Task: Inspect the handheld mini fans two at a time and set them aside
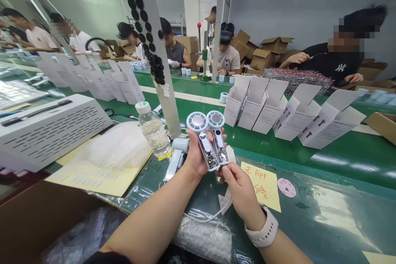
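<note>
My left hand [196,156] is closed around two white handheld fans [206,136], held side by side with their round heads up and shiny handles toward me. My right hand [239,187], a white watch on its wrist, pinches the lower end of the right fan's handle. A third white fan [177,156] lies on the table just left of my left hand. A white cable [213,215] runs under my right hand.
A water bottle [154,130] stands by a pile of clear bags [116,146]. A white machine [46,128] sits at left. Open white boxes [297,117] ride the green conveyor [340,156]. A yellow note [264,185] lies at right. Other people work across the line.
</note>
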A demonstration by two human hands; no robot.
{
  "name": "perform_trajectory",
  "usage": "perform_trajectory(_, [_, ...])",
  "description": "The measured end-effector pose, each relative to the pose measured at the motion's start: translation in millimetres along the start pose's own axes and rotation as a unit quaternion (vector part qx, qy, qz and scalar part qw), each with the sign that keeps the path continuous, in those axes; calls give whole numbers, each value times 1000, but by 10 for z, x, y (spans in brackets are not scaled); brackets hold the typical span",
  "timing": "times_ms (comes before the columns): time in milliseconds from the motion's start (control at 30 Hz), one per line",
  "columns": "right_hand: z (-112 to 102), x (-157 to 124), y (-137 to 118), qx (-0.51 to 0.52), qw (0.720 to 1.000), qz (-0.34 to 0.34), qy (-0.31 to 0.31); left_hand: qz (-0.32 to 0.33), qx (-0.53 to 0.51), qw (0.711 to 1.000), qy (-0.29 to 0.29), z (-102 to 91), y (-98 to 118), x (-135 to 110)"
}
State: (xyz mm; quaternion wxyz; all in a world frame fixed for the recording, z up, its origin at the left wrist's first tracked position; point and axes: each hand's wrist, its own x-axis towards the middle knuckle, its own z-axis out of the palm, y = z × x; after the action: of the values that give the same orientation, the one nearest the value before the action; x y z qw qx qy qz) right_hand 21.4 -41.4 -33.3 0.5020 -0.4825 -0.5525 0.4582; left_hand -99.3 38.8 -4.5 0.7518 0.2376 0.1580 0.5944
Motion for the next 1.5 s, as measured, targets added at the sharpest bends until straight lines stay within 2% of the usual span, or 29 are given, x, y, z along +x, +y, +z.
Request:
perform_trajectory(100, [7,0,6,28,999,30,22,-2,17,1000,-22,21,5,-23])
perform_trajectory(300, [72,-21,-5,136,986,92,26,54,85,994,-41,53,-54,-76])
perform_trajectory(400, [89,-21,19,142,985,93,29,60,93,993,-44,54,-83,-91])
perform_trajectory(600, [-9,20,33,38,998,46,19,31,60,997,-31,41,-75,-66])
perform_trajectory(700, [-109,30,3,-29,999,-38,18,29,35,999,-15,47,-28,-45])
perform_trajectory(767, [-178,44,3,-60,993,-88,48,35,33,999,5,39,-2,-36])
perform_trajectory(833, [-242,74,21,-64,989,-86,98,30,62,998,8,14,-4,-40])
perform_trajectory(900, [-301,111,38,-6,993,-39,115,13,123,992,-22,-19,-42,-63])
perform_trajectory(967, [-360,139,28,95,993,6,66,-10,199,977,-76,-45,-100,-91])
perform_trajectory(1033, [-423,154,-14,159,987,14,31,-19,250,962,-112,-57,-149,-99])
perform_trajectory(1100, [-491,164,-68,166,985,-9,48,-19,261,960,-100,-56,-165,-73])
perform_trajectory(1167, [-553,178,-109,164,983,-23,78,-31,245,968,-50,-47,-146,-25])
perform_trajectory(1267, [-605,210,-131,185,976,5,112,-96,206,974,-2,-22,-84,20])
perform_trajectory(1333, [-606,226,-137,205,969,40,131,-124,184,975,-17,4,-52,1])
perform_trajectory(1400, [-590,223,-149,215,967,61,121,-115,181,975,-53,38,-41,-50])
perform_trajectory(1500, [-556,182,-181,207,974,35,87,-88,199,971,-96,88,-53,-124])
